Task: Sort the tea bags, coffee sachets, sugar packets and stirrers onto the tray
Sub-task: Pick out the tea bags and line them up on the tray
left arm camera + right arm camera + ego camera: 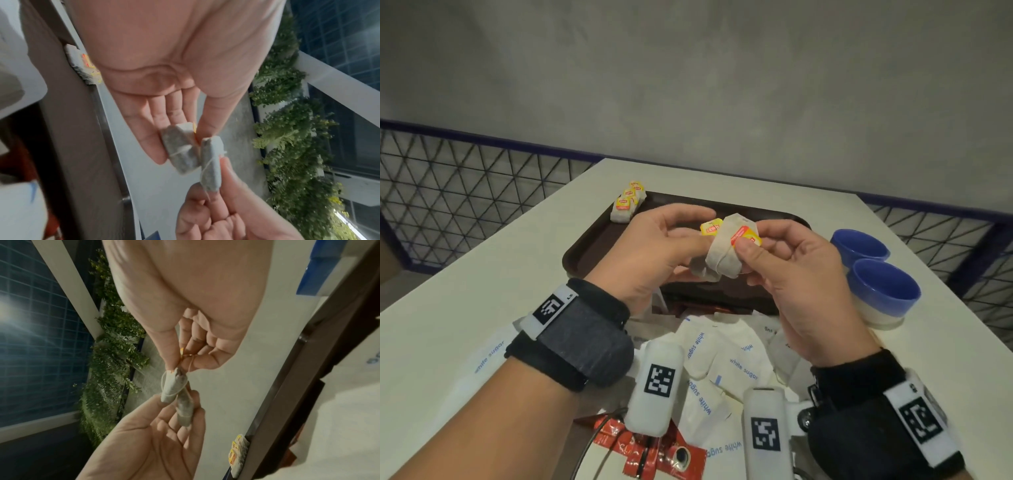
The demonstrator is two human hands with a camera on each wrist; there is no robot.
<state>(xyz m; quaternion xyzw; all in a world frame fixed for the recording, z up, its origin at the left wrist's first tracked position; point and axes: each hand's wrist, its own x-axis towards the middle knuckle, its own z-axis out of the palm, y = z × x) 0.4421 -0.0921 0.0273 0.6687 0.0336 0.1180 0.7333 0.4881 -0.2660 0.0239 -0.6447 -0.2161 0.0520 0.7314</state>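
- Above the tray (599, 240), my left hand (654, 246) and right hand (791, 274) each hold one tea bag, the two bags touching between them.
- My left fingers (156, 146) cradle the left bag (179, 149) with the thumb pressing its yellow tag; my right thumb and forefinger pinch the right bag (726, 253) at its own tag.
- The bags look caught together by their strings, so I judge I am holding them up, clear of the clutter, to part them before setting them down.
- On the tray's far left corner lies a short row of tea bags (627, 202), tags up, overlapping one another; I judge these two belong beside them, keeping each kind in its own group.
- The rest of the tray's dark floor that shows carries nothing I can make out, though my hands hide its middle.
- Near me on the worktop (482, 274) lies a loose heap of sugar packets (726, 356), with red sachets (654, 455) at its near edge; these are not yet sorted.
- Two blue bowls (873, 274) stand on the worktop right of the tray, touching each other; I see nothing in them.
- I see no stirrers.
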